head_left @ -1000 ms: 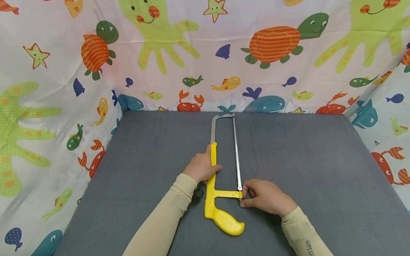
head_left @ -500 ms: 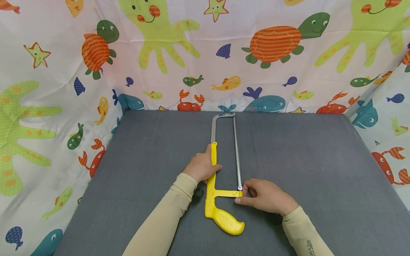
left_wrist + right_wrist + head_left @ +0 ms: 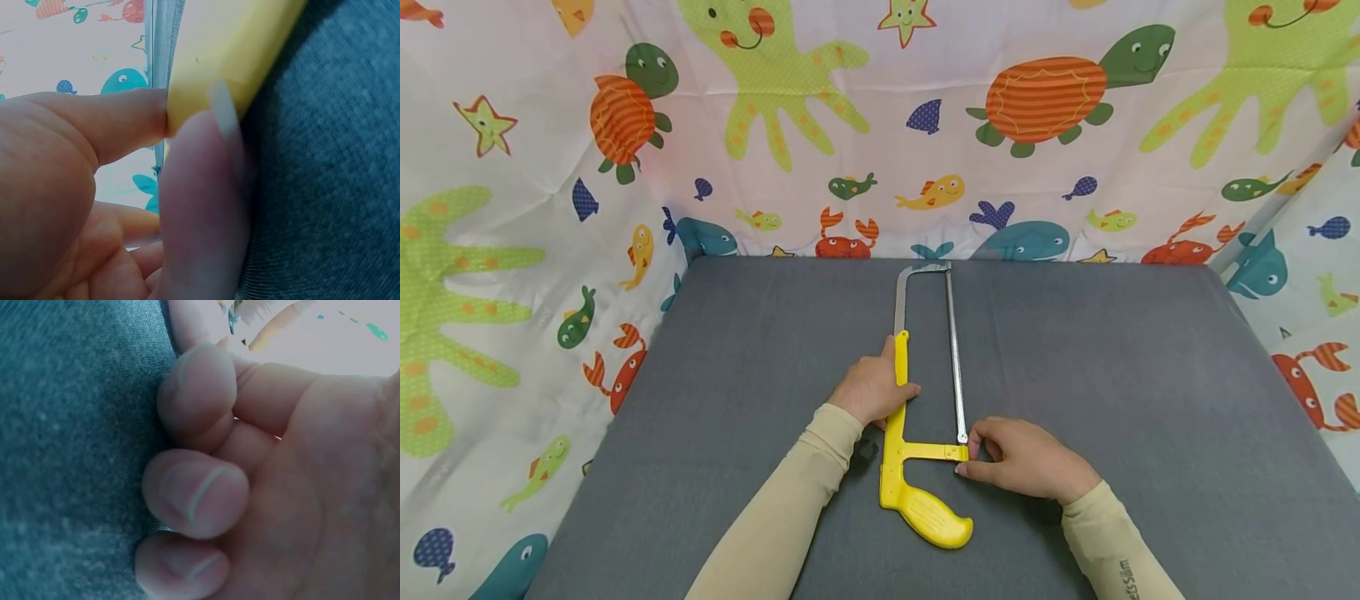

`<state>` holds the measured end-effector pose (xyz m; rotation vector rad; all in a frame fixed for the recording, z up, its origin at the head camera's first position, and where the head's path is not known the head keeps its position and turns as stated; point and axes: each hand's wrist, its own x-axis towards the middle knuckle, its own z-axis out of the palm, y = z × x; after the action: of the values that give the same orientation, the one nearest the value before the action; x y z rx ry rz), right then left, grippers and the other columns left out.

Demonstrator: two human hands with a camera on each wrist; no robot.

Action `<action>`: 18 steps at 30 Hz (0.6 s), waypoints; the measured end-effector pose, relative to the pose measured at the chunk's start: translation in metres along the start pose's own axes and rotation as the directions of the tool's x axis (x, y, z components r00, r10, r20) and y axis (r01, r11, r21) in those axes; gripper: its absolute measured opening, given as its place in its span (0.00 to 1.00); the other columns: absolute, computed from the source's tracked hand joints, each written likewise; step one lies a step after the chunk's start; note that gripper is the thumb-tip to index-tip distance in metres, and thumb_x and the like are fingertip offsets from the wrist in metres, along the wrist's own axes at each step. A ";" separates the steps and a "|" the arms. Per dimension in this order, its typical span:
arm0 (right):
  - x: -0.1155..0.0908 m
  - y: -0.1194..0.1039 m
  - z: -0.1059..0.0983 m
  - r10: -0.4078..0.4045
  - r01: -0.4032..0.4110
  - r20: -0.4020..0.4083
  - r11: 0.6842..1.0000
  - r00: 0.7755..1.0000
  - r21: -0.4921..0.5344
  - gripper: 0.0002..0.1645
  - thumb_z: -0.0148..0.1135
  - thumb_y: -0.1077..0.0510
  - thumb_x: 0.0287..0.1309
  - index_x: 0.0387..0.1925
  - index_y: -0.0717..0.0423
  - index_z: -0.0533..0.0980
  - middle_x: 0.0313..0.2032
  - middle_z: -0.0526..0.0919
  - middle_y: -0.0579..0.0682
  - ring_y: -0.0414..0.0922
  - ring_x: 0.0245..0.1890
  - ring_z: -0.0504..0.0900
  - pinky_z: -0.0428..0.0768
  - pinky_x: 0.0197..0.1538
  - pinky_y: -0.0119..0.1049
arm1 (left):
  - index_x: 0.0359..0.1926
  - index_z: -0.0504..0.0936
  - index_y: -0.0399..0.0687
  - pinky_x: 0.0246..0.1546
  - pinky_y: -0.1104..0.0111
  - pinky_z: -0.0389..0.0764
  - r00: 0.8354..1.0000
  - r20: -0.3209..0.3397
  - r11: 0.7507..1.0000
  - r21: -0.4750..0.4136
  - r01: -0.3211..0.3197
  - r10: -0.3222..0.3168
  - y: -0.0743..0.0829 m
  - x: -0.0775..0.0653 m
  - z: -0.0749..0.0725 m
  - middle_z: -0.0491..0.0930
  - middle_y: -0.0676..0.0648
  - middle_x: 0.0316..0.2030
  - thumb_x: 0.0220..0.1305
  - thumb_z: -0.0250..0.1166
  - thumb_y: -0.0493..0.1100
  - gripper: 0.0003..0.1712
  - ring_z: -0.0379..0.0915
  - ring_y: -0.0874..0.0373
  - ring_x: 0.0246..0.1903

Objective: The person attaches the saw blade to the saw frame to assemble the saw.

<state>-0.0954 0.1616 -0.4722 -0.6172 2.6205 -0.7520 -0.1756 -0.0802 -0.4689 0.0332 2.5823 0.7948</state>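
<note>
A hacksaw with a yellow handle (image 3: 934, 517) lies on the grey cloth, its silver front bow (image 3: 900, 296) pointing away from me. The thin metal blade (image 3: 956, 358) runs along its right side. My left hand (image 3: 871, 389) grips the yellow frame (image 3: 902, 358), thumb across the top; in the left wrist view the fingers pinch the yellow bar (image 3: 231, 56). At the near end of the blade, beside the yellow crosspiece (image 3: 934, 452), my right hand (image 3: 1026, 458) pinches the small tension screw, which its thumb and fingertips hide. The other right fingers (image 3: 197, 494) curl against the cloth.
A grey cloth (image 3: 1112, 358) covers the table under the saw. Behind it and along both sides hangs a white curtain (image 3: 880, 133) printed with sea animals. A small dark object (image 3: 865, 452) shows beneath my left wrist.
My right thumb has moved left and up over the end of the crosspiece, then slightly back right, covering the metal screw end. The left hand and the saw stay in place.
</note>
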 end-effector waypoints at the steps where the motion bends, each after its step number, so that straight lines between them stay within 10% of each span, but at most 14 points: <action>1: 0.000 0.000 0.000 0.000 0.000 0.001 1.000 1.000 -0.004 0.16 0.70 0.33 0.55 0.29 0.34 0.75 0.19 0.68 0.37 0.34 0.17 0.64 0.62 0.22 0.28 | 0.82 0.40 0.52 0.13 0.69 0.81 1.000 0.000 1.000 0.001 0.002 -0.002 0.000 0.000 0.000 0.78 0.40 0.33 0.64 0.70 0.55 0.59 0.79 0.54 0.12; 18: 0.001 0.004 -0.001 -0.015 0.015 0.022 1.000 1.000 -0.003 0.16 0.77 0.42 0.50 0.33 0.38 0.77 0.21 0.68 0.37 0.33 0.19 0.65 0.63 0.24 0.28 | 0.81 0.42 0.50 0.12 0.69 0.80 1.000 -0.020 1.000 0.022 -0.010 0.010 0.000 -0.002 0.000 0.78 0.41 0.33 0.64 0.70 0.56 0.58 0.78 0.55 0.11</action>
<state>-0.0976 0.1647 -0.4734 -0.6423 2.6008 -0.7417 -0.1736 -0.0799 -0.4681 0.0450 2.6116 0.7739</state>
